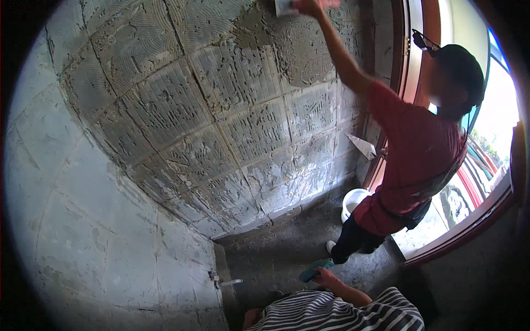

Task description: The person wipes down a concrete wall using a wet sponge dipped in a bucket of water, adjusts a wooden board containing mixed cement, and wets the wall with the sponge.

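Note:
My right hand [328, 278] comes in from the lower right with its fingers closed round a small teal, block-shaped object [314, 270]; I cannot make out its kind. Striped cloth covers my body at the lower edge. Only a bit of bare skin of my left arm shows there, and my left hand is out of sight. Ahead, a co-worker [414, 149] in a red shirt reaches up and holds a flat trowel [286, 7] against the mortar-covered wall [248, 132]. A pointed trowel [362, 146] shows near the co-worker's waist.
A white bucket [353, 202] stands on the dark floor [276, 254] by the co-worker's legs. A short pipe fitting [227, 282] juts from the foot of the pale left wall [110, 237]. At the right, an open doorway [441, 215] lets in bright light.

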The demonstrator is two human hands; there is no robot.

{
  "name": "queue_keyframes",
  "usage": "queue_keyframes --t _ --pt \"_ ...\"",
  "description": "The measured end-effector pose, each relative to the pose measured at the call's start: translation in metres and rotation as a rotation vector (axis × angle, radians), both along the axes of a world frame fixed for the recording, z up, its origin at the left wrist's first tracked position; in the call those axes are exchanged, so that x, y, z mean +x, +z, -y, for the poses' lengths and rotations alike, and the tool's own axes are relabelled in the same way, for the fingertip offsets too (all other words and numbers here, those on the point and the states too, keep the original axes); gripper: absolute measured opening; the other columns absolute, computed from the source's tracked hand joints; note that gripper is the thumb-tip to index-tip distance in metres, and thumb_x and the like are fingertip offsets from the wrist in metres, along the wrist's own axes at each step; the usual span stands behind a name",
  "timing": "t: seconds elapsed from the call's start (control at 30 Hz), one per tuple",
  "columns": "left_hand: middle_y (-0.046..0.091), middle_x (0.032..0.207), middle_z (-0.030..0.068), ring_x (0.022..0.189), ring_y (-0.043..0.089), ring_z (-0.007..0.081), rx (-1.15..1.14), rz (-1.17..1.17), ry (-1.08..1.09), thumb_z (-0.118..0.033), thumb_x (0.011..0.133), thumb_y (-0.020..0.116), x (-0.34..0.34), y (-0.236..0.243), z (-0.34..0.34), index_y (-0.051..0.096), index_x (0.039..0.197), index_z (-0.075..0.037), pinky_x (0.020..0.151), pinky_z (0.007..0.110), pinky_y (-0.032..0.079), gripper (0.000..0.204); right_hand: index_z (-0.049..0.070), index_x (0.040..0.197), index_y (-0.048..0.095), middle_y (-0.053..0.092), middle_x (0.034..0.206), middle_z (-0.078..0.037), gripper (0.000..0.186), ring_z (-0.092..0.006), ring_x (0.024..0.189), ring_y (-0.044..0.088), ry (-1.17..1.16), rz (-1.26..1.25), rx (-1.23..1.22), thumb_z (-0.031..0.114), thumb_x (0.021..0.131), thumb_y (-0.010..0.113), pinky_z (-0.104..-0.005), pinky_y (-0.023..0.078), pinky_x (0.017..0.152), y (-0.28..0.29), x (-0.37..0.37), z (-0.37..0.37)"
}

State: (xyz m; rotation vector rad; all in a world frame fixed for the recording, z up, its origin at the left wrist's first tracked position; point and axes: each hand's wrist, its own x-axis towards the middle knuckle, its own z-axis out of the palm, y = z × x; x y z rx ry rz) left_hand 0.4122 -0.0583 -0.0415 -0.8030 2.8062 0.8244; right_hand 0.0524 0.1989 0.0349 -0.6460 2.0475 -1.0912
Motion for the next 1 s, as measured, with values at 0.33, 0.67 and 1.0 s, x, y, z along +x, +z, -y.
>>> queue_keyframes --t 0.33,0.67,1.0 --pt "0.063 0.091 0.0172 0.089 0.060 0.0330 0.563 0.426 0.414 -0.031 0.085 0.048 -0.018 0.057 -0.005 0.065 0.097 -0.006 0.079 0.047 0.047 0.032 0.000 0.113 0.055 0.062 0.109 -0.014 0.042 -0.0256 0.100 0.060 -0.024 0.000 -0.046 0.015 0.078 0.070 -0.0382 0.049 0.085 -0.012 0.001 -0.006" --pt "0.063 0.100 0.0168 0.093 0.059 0.0345 0.318 0.580 0.176 -0.032 0.086 0.046 -0.024 0.075 -0.007 0.064 0.102 -0.007 0.080 0.047 0.047 0.035 -0.001 0.113 0.054 0.063 0.105 -0.017 0.047 -0.0263 0.099 0.061 -0.073 0.056 -0.143 0.016 0.074 0.074 -0.0377 0.050 0.082 0.024 0.005 -0.007" --pt "0.065 0.094 0.0172 0.089 0.060 0.0364 0.080 0.329 -0.029 -0.030 0.081 0.055 -0.009 0.057 -0.008 0.065 0.100 -0.006 0.080 0.046 0.047 0.032 -0.002 0.113 0.054 0.063 0.106 -0.016 0.047 -0.0262 0.097 0.061 0.004 0.019 -0.074 0.019 0.075 0.073 -0.0369 0.050 0.081 -0.003 0.004 -0.005"
